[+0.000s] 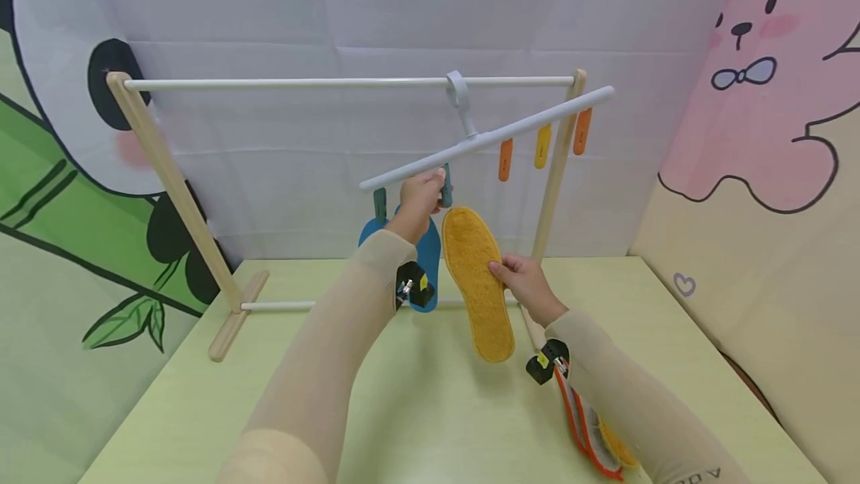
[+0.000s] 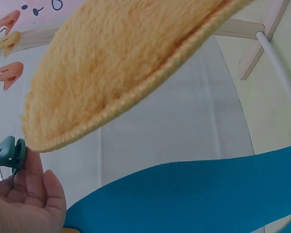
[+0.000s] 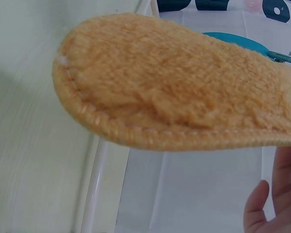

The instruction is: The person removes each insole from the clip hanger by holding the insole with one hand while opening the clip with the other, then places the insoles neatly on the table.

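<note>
My right hand (image 1: pixel 527 288) pinches a fuzzy yellow insole (image 1: pixel 475 278) by its right edge and holds it upright above the table. With the left hand (image 1: pixel 419 204) I grip a teal clip (image 1: pixel 446 187) under the low left arm of a white hanger (image 1: pixel 493 138). In the left wrist view the clip (image 2: pixel 9 154) is close to the insole's upper tip; whether they touch I cannot tell. Behind my left forearm hang blue insoles (image 1: pixel 427 267), partly hidden, below another teal clip (image 1: pixel 380 203).
The hanger tilts, hooked on the top bar (image 1: pixel 289 84) of a wooden-legged rack. On its raised right side hang an orange clip (image 1: pixel 505 160), a yellow clip (image 1: pixel 543 146) and another orange clip (image 1: pixel 582 131). Red-edged grey insoles (image 1: pixel 583 424) and a yellow one lie by my right forearm.
</note>
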